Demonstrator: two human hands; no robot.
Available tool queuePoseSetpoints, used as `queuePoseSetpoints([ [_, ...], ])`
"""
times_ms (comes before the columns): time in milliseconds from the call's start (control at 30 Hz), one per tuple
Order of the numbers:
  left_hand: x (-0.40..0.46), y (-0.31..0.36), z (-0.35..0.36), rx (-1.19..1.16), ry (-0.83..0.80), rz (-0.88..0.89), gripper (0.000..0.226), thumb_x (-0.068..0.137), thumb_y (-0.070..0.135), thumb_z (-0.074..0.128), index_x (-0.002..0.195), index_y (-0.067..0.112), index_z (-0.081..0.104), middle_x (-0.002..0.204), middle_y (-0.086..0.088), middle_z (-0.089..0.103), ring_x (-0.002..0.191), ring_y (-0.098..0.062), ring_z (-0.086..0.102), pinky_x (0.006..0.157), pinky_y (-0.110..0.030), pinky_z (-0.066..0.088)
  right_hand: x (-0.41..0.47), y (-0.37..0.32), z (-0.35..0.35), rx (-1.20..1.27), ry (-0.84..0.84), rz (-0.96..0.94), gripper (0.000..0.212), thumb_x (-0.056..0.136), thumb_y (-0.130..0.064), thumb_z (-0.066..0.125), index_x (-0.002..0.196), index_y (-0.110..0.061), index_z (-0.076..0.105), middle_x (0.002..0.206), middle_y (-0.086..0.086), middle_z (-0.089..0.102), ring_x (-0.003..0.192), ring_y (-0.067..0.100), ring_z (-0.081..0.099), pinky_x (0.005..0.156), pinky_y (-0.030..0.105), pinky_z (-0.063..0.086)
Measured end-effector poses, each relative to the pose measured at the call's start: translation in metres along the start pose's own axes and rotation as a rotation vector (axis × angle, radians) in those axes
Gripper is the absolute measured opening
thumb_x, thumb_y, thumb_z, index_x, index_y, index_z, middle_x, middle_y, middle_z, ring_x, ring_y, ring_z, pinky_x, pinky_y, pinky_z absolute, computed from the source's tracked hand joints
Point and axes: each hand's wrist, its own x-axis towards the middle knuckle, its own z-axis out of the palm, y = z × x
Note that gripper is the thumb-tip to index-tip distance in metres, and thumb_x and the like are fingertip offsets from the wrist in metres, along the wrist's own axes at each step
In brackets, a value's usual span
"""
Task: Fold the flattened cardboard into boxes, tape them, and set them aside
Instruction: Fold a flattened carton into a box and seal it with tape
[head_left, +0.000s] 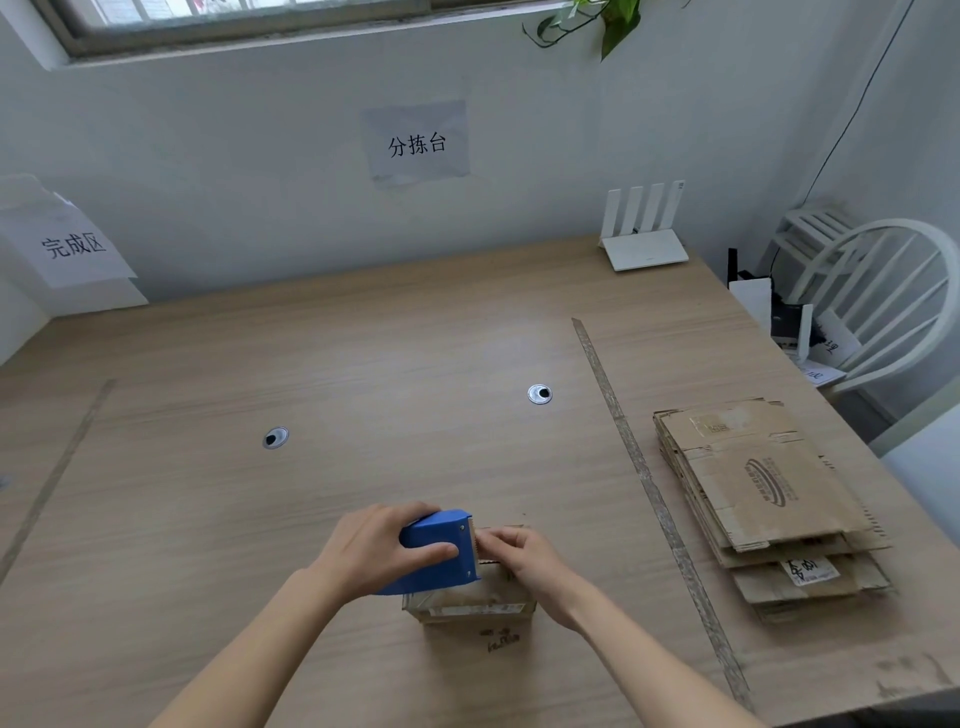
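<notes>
While the left hand (374, 545) grips a blue tape dispenser (441, 551) — taping a cardboard box (467, 613).
Right hand (524, 558) pinches the tape end at the dispenser's blade — box on the wooden surface (363, 364).

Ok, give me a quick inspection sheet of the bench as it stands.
Surface: wooden table, two tape strips across it.
Job's things: folded box near front edge; flat cardboard stack at right.
Clutter: white router at back.
Grippers: left hand grips blue tape dispenser on the box; right hand pinches at its blade end.
Cables: black cable down right wall.
Surroundings: white chair, wall signs, window.
</notes>
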Motion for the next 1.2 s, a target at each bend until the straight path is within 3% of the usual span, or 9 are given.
queuePoseSetpoints([
  [200, 0.0, 0.006, -0.002, 0.046, -0.039, 0.028, 0.07, 0.077, 0.091, 0.032, 0.127, 0.048, 0.056, 0.095, 0.028, 0.066, 0.073, 0.007, 0.056, 0.062, -0.015, 0.041, 0.003, 0.001, 0.004, -0.106, 0.174, -0.005, 0.007, 0.094, -0.028, 0.07, 0.095, -0.025, 0.077, 0.092, -0.011, 0.077, 0.088, 0.0, 0.069, 0.071, 0.012, 0.05],
  [300, 0.001, 0.01, -0.002, 0.11, -0.039, -0.015, 0.068, 0.078, 0.09, 0.029, 0.122, 0.047, 0.058, 0.091, 0.021, 0.068, 0.069, 0.0, 0.057, 0.058, -0.02, 0.041, 0.007, 0.002, 0.009, -0.185, 0.22, -0.004, 0.009, 0.096, -0.026, 0.068, 0.089, -0.025, 0.073, 0.089, -0.01, 0.075, 0.086, 0.003, 0.067, 0.073, 0.017, 0.051],
  [467, -0.012, 0.002, 0.003, 0.252, -0.109, -0.111, 0.064, 0.08, 0.088, 0.031, 0.109, 0.04, 0.063, 0.084, 0.013, 0.067, 0.068, -0.006, 0.06, 0.053, -0.023, 0.037, 0.004, 0.009, -0.002, -0.099, 0.29, 0.032, 0.008, 0.101, -0.017, 0.059, 0.098, -0.011, 0.064, 0.098, 0.005, 0.076, 0.098, 0.011, 0.072, 0.096, 0.035, 0.055],
  [633, 0.001, 0.017, 0.006, 0.343, -0.134, -0.139, 0.058, 0.084, 0.081, 0.036, 0.095, 0.031, 0.063, 0.078, 0.007, 0.064, 0.066, -0.013, 0.058, 0.051, -0.026, 0.031, 0.004, 0.014, 0.002, 0.132, 0.319, 0.13, 0.015, 0.105, -0.014, 0.051, 0.108, -0.002, 0.059, 0.095, 0.01, 0.076, 0.096, 0.015, 0.073, 0.095, 0.034, 0.057],
  [767, 0.008, 0.023, 0.012, 0.387, -0.145, -0.161, 0.059, 0.083, 0.079, 0.039, 0.092, 0.027, 0.065, 0.078, 0.005, 0.065, 0.067, -0.017, 0.06, 0.056, -0.03, 0.036, 0.004, 0.008, -0.017, -0.293, 0.369, 0.08, 0.011, 0.099, -0.024, 0.061, 0.095, -0.018, 0.07, 0.087, -0.002, 0.076, 0.088, 0.011, 0.071, 0.089, 0.034, 0.057],
  [867, 0.01, 0.028, 0.021, 0.395, -0.146, -0.17, 0.059, 0.082, 0.079, 0.04, 0.089, 0.026, 0.064, 0.076, 0.005, 0.063, 0.064, -0.018, 0.054, 0.056, -0.032, 0.035, 0.001, 0.011, -0.026, -0.577, 0.429, 0.101, 0.015, 0.093, -0.034, 0.066, 0.092, -0.026, 0.078, 0.092, -0.012, 0.075, 0.09, 0.007, 0.067, 0.078, 0.023, 0.049],
  [967, 0.015, 0.036, 0.025, 0.407, -0.154, -0.136, 0.059, 0.083, 0.08, 0.04, 0.088, 0.026, 0.063, 0.074, 0.005, 0.061, 0.06, -0.016, 0.049, 0.055, -0.03, 0.033, -0.005, 0.025, -0.029, -0.468, 0.525, 0.121, 0.012, 0.093, -0.033, 0.067, 0.09, -0.029, 0.078, 0.09, -0.015, 0.073, 0.091, 0.006, 0.065, 0.079, 0.022, 0.047],
  [1133, 0.023, 0.04, 0.023, 0.413, -0.19, -0.118, 0.061, 0.083, 0.081, 0.041, 0.091, 0.025, 0.065, 0.079, 0.004, 0.067, 0.063, -0.017, 0.054, 0.055, -0.03, 0.034, -0.007, 0.035, -0.032, -0.301, 0.487, 0.065, 0.013, 0.096, -0.029, 0.065, 0.086, -0.029, 0.074, 0.09, -0.017, 0.073, 0.09, -0.001, 0.065, 0.076, 0.017, 0.049],
  [1200, 0.026, 0.044, 0.022, 0.425, -0.206, -0.094, 0.061, 0.083, 0.081, 0.042, 0.093, 0.026, 0.067, 0.08, 0.004, 0.068, 0.069, -0.017, 0.061, 0.058, -0.033, 0.041, -0.004, 0.035, -0.036, -0.221, 0.469, 0.069, 0.013, 0.098, -0.026, 0.063, 0.091, -0.025, 0.073, 0.093, -0.011, 0.074, 0.093, 0.007, 0.067, 0.078, 0.02, 0.051],
])
